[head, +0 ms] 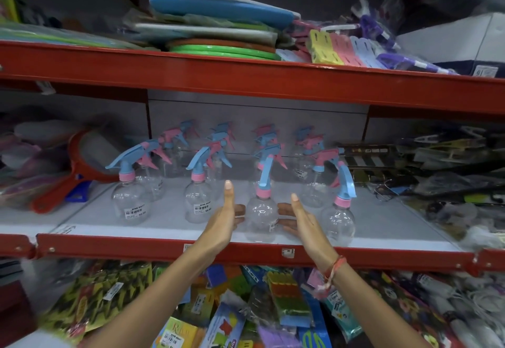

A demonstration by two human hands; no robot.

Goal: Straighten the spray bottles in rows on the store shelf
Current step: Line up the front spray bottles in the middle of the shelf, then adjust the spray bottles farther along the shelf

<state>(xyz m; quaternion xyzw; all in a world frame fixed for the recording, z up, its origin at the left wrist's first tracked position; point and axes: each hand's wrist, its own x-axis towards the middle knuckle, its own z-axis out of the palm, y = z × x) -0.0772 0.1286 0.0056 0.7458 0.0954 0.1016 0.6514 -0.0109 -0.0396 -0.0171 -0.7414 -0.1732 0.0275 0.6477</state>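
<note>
On grey shelf board, front row: clear round plastic spray bottle with blue trigger, cupped between open left hand and open right hand; light, tip-prone, risks toppling neighbouring clear bottle if nudged sideways.

Head view, downward, near shelf

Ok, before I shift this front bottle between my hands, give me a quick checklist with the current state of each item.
1. Both hands flank the bottle: left hand and right hand sit either side of the third front bottle. Ok.
2. Grip closed on it: fingers reach its sides, contact unclear. Cannot tell.
3. Bottle upright: ok.
4. Its nozzle matches the leftmost front bottle: differs. Not ok.
5. Rightmost front bottle upright: leans. Not ok.
6. Shelf edge close in front: not ok, little margin.
</note>
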